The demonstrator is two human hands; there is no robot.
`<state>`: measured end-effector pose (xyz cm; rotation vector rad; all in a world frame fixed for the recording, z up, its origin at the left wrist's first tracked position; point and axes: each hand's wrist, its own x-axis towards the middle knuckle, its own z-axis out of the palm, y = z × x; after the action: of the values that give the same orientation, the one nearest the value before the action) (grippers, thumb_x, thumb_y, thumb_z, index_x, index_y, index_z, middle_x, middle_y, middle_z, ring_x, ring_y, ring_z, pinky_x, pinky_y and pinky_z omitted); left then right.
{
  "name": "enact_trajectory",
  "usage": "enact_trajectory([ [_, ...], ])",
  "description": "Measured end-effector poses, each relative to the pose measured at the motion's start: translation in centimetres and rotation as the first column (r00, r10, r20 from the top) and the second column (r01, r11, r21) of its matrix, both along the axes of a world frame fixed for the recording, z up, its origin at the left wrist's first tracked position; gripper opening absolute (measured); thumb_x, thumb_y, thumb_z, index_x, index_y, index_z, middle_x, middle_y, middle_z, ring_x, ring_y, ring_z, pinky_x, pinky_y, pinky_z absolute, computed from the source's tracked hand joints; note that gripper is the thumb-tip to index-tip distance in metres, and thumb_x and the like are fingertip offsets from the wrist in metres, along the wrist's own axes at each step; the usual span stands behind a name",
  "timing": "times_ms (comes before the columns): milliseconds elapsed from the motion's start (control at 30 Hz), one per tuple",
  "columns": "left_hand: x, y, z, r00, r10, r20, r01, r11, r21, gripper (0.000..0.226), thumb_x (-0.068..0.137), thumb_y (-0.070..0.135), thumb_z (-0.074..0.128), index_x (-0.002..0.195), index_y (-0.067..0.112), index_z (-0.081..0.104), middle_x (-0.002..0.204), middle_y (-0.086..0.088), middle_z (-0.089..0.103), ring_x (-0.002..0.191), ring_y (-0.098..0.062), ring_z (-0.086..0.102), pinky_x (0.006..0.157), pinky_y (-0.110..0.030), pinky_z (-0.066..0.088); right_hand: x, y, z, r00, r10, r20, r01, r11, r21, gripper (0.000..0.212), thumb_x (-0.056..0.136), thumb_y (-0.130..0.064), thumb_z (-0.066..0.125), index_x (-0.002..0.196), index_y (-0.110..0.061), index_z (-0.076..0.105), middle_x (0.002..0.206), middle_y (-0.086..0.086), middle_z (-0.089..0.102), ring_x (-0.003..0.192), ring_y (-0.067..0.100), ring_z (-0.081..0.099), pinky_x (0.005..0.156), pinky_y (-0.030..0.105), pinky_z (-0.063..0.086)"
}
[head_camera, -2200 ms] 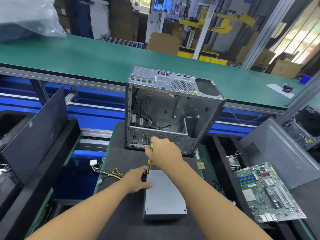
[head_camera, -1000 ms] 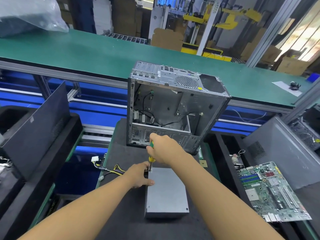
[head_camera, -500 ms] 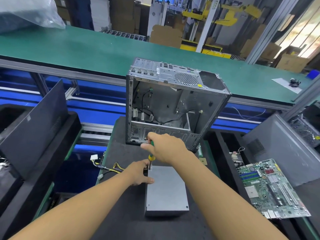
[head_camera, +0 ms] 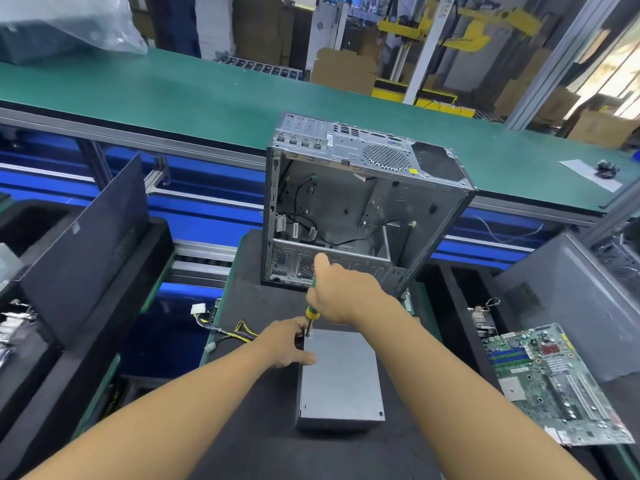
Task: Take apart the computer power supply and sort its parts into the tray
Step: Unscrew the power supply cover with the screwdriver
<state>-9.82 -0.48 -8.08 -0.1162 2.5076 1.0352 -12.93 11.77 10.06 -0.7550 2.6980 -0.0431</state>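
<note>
screwdriver [head_camera: 312, 311] handle mostly under right hand [head_camera: 346, 296], tip on PSU [head_camera: 343, 375] blurry

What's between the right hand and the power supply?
Head view: a green-yellow screwdriver, gripped by the right hand, its tip at the far-left corner of the power supply, which the left hand holds.

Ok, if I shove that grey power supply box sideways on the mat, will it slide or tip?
Probably slides rather than tips: the power supply lies flat and low on the black mat. Its sheet-metal shell looks stiff and likely heavy for its size. The wire bundle at its left may drag.
</note>
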Motion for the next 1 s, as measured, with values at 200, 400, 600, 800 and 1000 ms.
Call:
enact_trajectory([
  [200,-0.34,0.03,0.21,1.000,0.009,0.019,-0.008,1.000,-0.020,0.065,0.077,0.043,0.083,0.132,0.025,0.052,0.135,0.003,0.059,0.124,-0.019,0.055,0.101,-0.030,0.042,-0.13,-0.40,0.33,0.996,0.046,-0.074,-0.036,0.990,0.138,0.038,0.104,-0.052,0.033,0.110,-0.015,0.036,0.092,0.004,0.055,0.081,0.030,0.050,0.068,0.040,0.036],
  [400,-0.38,0.01,-0.03,0.999,-0.005,0.032,0.007,0.999,-0.050,0.070,0.078,0.048,0.080,0.137,0.028,0.048,0.141,0.002,0.056,0.128,-0.021,0.052,0.103,-0.033,0.041,-0.39,-0.51,0.20,0.998,0.036,0.046,-0.038,0.998,0.045,0.015,0.103,-0.031,0.040,0.105,-0.017,0.036,0.081,0.005,0.049,0.079,0.031,0.052,0.066,0.039,0.042],
  [600,-0.44,-0.02,0.02,0.999,-0.008,0.033,0.010,0.998,-0.059,0.073,0.078,0.051,0.080,0.139,0.031,0.046,0.146,0.003,0.052,0.130,-0.021,0.051,0.103,-0.032,0.040,-0.49,-0.19,0.81,0.989,0.064,0.135,-0.067,0.997,0.024,0.014,0.090,-0.019,0.054,0.100,-0.023,0.045,0.101,0.003,0.047,0.079,0.026,0.050,0.060,0.033,0.037],
  [800,-0.19,0.09,0.30,1.000,-0.001,0.027,0.001,1.000,-0.021,0.067,0.079,0.044,0.081,0.135,0.027,0.049,0.140,0.002,0.056,0.131,-0.021,0.052,0.106,-0.033,0.041,-0.17,-0.45,0.64,0.999,0.048,-0.006,-0.048,0.995,0.089,0.028,0.099,-0.042,0.043,0.111,-0.017,0.036,0.106,0.010,0.053,0.084,0.033,0.051,0.069,0.040,0.039],
  [1000,-0.16,0.17,0.62,0.999,-0.013,0.029,0.014,0.999,-0.029,0.065,0.081,0.043,0.080,0.135,0.024,0.049,0.140,0.000,0.055,0.129,-0.021,0.052,0.107,-0.035,0.041,-0.42,-0.82,0.42,1.000,0.029,-0.001,-0.029,0.998,0.050,0.018,0.106,-0.032,0.034,0.105,-0.015,0.032,0.099,0.013,0.052,0.085,0.034,0.052,0.070,0.042,0.041],
])
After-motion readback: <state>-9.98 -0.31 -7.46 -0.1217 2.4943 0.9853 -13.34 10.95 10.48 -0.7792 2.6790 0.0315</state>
